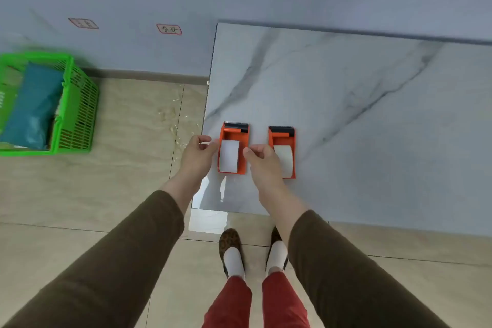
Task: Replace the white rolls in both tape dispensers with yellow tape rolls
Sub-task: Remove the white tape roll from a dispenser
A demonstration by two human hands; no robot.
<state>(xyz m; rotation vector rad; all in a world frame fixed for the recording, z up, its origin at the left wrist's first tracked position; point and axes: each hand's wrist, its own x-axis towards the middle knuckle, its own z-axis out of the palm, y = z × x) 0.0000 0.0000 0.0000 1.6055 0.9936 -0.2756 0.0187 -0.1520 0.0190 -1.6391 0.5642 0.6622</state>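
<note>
A: Quick pass. Where are the dispensers?

B: Two orange tape dispensers on the marble-pattern tabletop (346, 93), near its front left corner, side by side but apart. Left tape dispenser (233, 148) has a white roll (229, 156) seated in it, black cutter end pointing away from the person. Right tape dispenser (283, 152) is the same way round, with its own white roll (285, 161), partly hidden by a hand.

A: Hands?

B: Left hand (197, 156) is just beside the left edge of the left dispenser, fingers loosely curled, thumb and forefinger parted a little, nothing in it. Can't tell if the fingertips touch the orange side; looks very close.

A: Right one?

B: Right hand (262, 162) sits between the two dispensers, over the right dispenser's near left side. Fingers curled in, thumb tip pointing at the left dispenser's right wall. Nothing held that I can see; contact with either dispenser unclear.

A: Yellow rolls?

B: None that I can make out. There's a green plastic basket (77, 114) on the tiled floor, well off to the left, with a teal bag (32, 106) inside.

A: Anything else?

B: Brown sleeves on both arms, red trousers, patterned shoes below the table edge. Two red-bordered labels on the wall, text unreadable.
</note>
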